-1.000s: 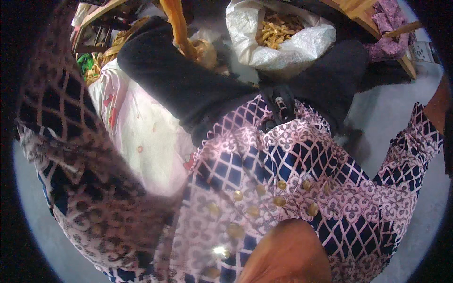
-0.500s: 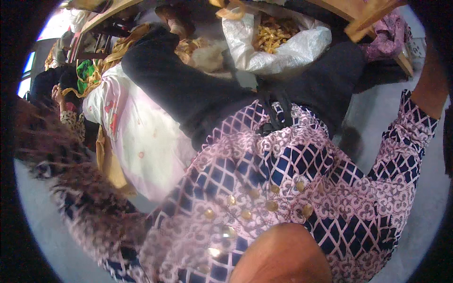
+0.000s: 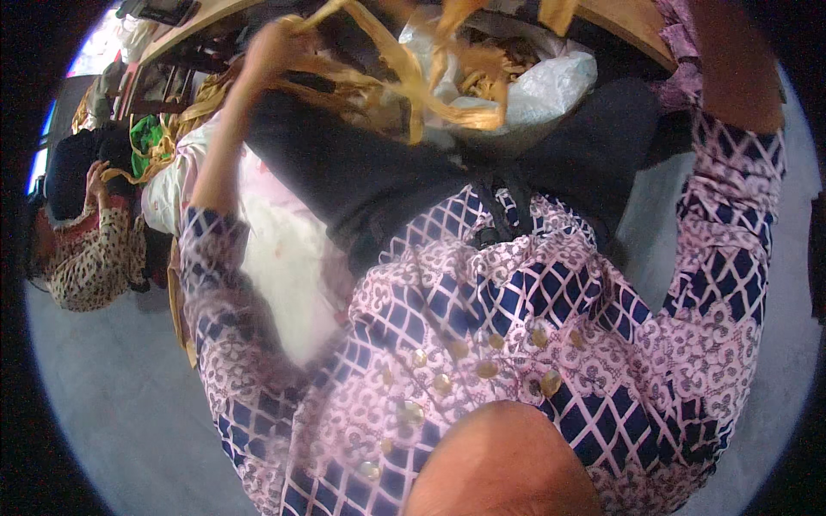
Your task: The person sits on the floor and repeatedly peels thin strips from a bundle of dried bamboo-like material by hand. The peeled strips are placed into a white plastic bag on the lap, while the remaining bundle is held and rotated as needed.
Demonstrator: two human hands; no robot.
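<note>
My left hand [image 3: 280, 50] is raised at the top left, blurred, its fingers closed on long tan strips [image 3: 400, 64] that look like cloth. The strips hang and loop across the top of the view, in front of my dark-trousered lap. Behind them an open white woven sack [image 3: 555, 90] holds a heap of tan pieces [image 3: 490, 77]. My right forearm [image 3: 740, 64] reaches up past the upper right edge, so that hand is out of sight. Another tan strip [image 3: 557, 12] dangles at the top edge.
A wooden table edge [image 3: 624, 33] curves across the top. White printed cloth [image 3: 288, 258] lies at my left, with green cloth [image 3: 148, 142] beyond it. At the far left another person in a spotted sleeve [image 3: 86, 267] handles a tan strip. Purple cloth [image 3: 680, 82] hangs at right.
My left arm has swung from the lower left up to the top, and its hand now shows with tan strips. Strips now hang before the sack. My right forearm has shifted a little left.
</note>
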